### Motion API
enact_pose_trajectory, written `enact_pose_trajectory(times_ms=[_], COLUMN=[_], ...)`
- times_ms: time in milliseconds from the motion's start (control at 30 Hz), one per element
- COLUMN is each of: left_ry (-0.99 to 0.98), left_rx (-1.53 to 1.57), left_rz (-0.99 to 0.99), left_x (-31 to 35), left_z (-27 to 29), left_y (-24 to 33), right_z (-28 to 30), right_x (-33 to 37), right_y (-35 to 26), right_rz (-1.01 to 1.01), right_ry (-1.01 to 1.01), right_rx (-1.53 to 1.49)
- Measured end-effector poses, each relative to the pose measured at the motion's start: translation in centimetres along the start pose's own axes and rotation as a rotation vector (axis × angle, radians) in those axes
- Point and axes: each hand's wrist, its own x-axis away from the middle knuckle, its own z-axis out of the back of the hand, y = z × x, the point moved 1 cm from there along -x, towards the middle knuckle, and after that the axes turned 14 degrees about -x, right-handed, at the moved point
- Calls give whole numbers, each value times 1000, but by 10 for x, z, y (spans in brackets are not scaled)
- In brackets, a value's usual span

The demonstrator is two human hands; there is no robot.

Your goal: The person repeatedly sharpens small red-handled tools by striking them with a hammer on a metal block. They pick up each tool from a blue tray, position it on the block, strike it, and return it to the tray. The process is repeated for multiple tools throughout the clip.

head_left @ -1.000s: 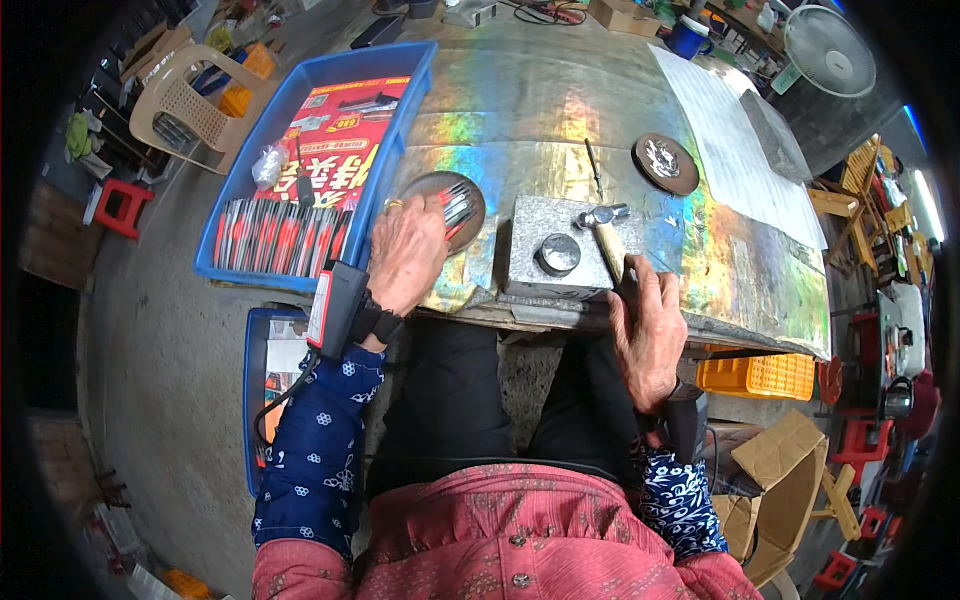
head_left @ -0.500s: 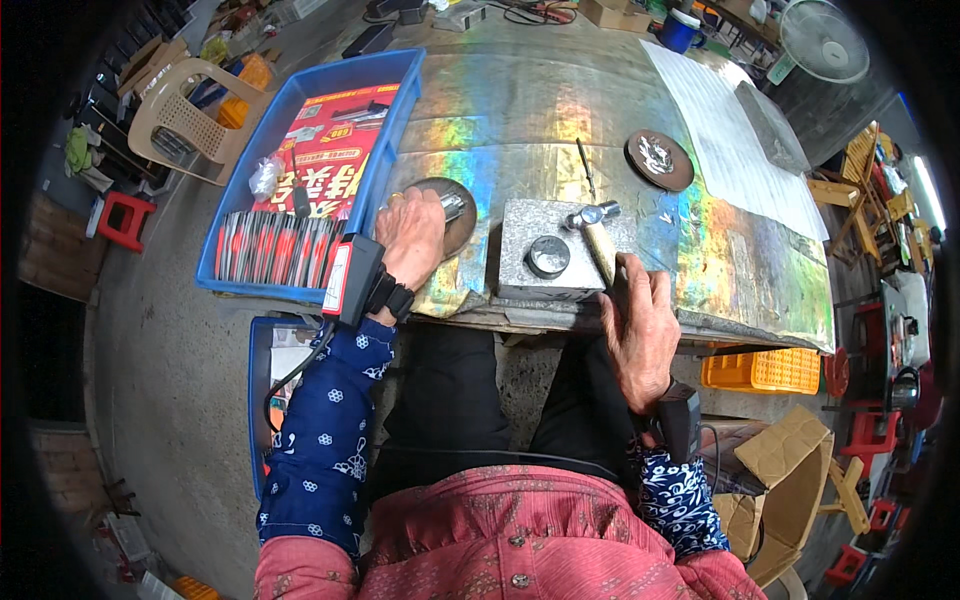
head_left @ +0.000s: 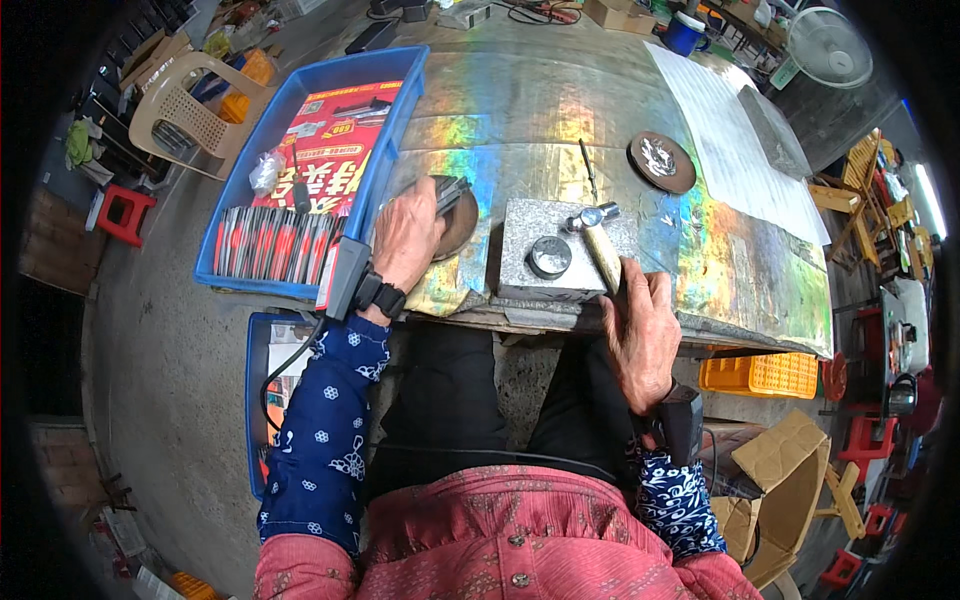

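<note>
My left hand is closed on small dark, flat metal pieces over a round brown dish; the fingertips are partly hidden. Just to the right is a speckled grey block. On its top stand a small round black-rimmed piece and the head of a hammer with a pale handle. My right hand closes round the handle's near end at the block's front right corner. Beyond the block a thin dark rod lies on the table.
At the left, a blue tray holds a row of red and grey packets and a red printed sheet. Another brown dish with shiny bits sits at the back right, near a white foam sheet. Below right is an open carton.
My left hand has shifted slightly, and the metal pieces in its fingers now sit higher and farther over the dish's far side. My right hand and the hammer are almost still.
</note>
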Motion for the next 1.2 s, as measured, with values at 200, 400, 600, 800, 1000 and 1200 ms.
enact_pose_trajectory(times_ms=[200,400,600,800,1000,1200], left_ry=[309,315,342,301,521,596], left_rx=[452,753,796,801,703,660], left_rz=[9,181,194,191,195,120], left_x=[-2,2,7,4,8,38], left_z=[9,-14,-26,-20,29,109], left_y=[11,8,6,10,30,-7], right_z=[1,-1,-1,0,-1,0], right_x=[-1,-1,-1,-1,-1,-4], right_y=[-1,-1,-2,-3,3,16], right_rz=[23,40,40,42,67,155], right_ry=[2,8,12,10,24,26], right_rx=[18,54,58,65,126,132])
